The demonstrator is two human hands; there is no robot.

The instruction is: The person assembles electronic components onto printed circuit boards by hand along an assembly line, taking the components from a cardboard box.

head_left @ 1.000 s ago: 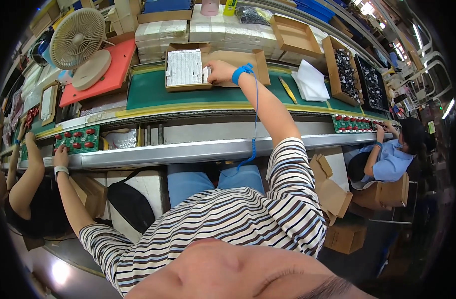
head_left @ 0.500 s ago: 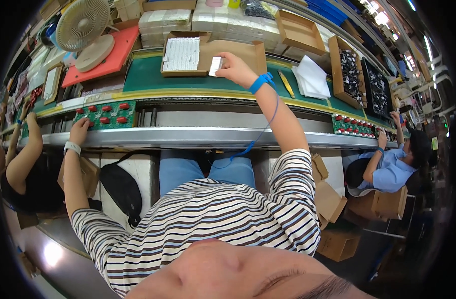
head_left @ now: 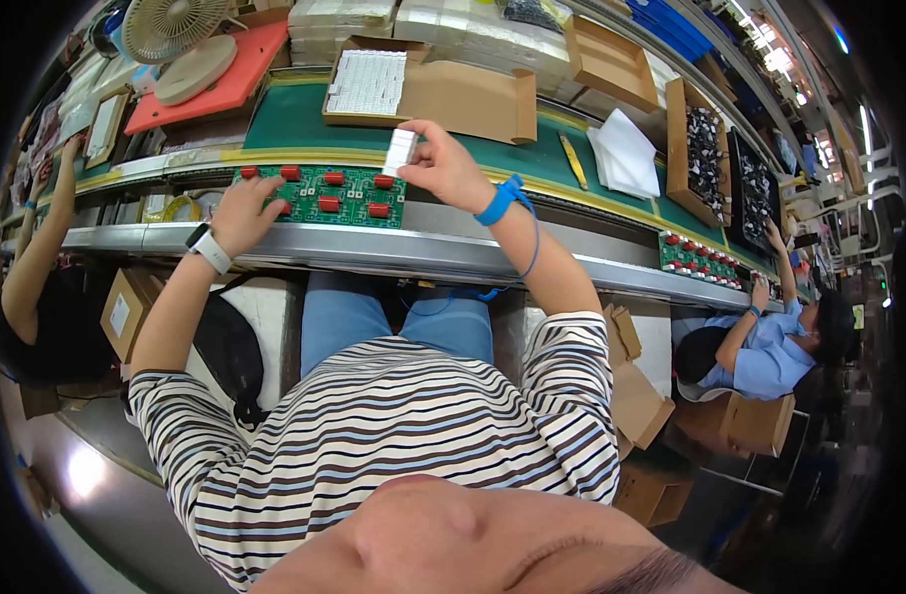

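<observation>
A green circuit board [head_left: 359,193] carrying several red block-shaped components lies on the rail line in front of me. My left hand [head_left: 240,218] rests over its left end, fingers stretched out and thumb apart, hiding part of the board. Just above the board's right end, my right hand [head_left: 445,173] pinches a small group of white rectangular components [head_left: 400,152] between thumb and fingers. Behind it stands a shallow cardboard box [head_left: 477,99], with rows of similar white pieces [head_left: 367,83] filling its left side.
On the green bench top lie a yellow tweezers-like tool [head_left: 573,162] and white sheets [head_left: 626,153]. Farther right, a box of dark parts [head_left: 700,148] stands near another board [head_left: 705,257] and a co-worker [head_left: 760,342]. A blue wrist cord [head_left: 534,247] hangs from my right wrist.
The circuit board has slid right along the rails, my left hand moving with it. My right hand has come from the cardboard box toward the board, still holding the white components.
</observation>
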